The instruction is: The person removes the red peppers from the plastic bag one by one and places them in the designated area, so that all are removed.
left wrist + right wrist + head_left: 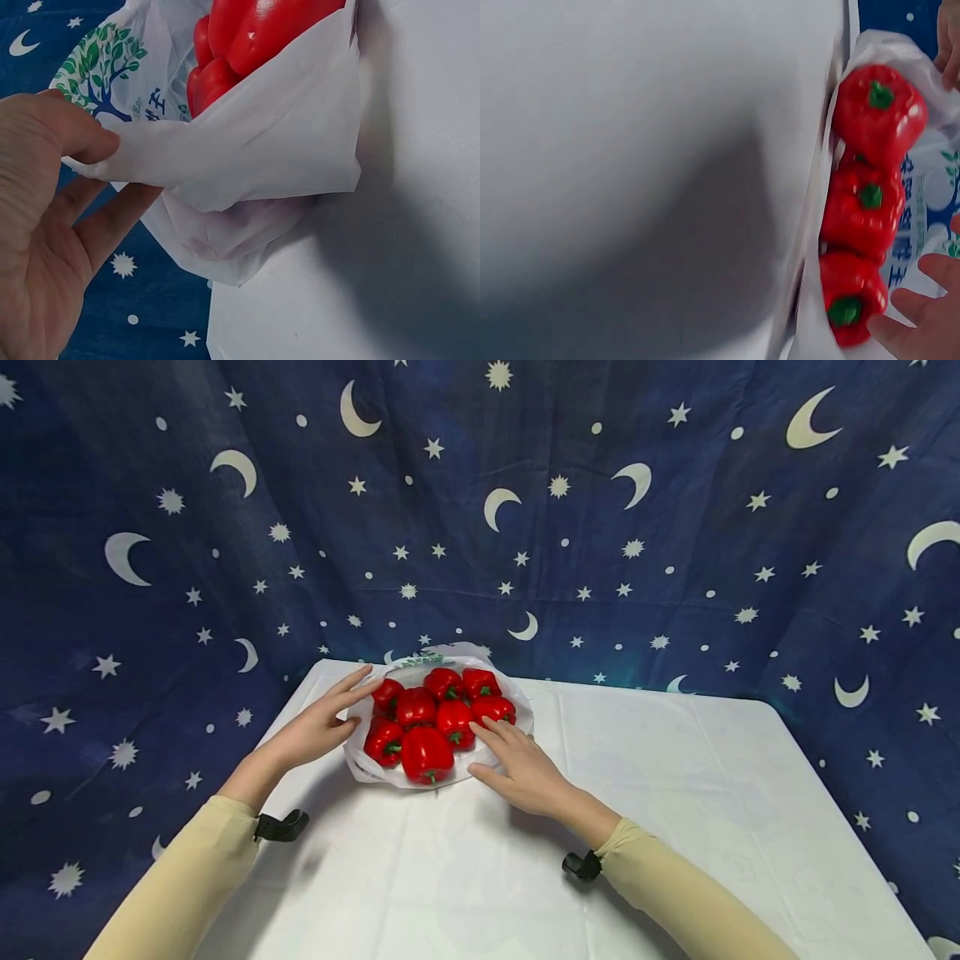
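A white plastic bag (358, 753) lies on the table with its mouth wide, filled with several glossy red bell peppers (427, 752) with green stems. At its left side, my left hand (318, 727) pinches the rim of the bag between thumb and fingers, as the left wrist view shows (52, 172). My right hand (525, 768) hovers over the bag's right part with its fingers spread and extended. In the right wrist view its fingertips (889, 330) are close to the lowest pepper (853, 296); whether they touch it I cannot tell.
The table (660, 777) wears a white cloth and reaches far to the right of the bag. Behind it hangs a dark blue curtain (450, 510) with moons and stars. A green tree print (105, 60) marks the bag. Black straps (281, 827) circle the wrists.
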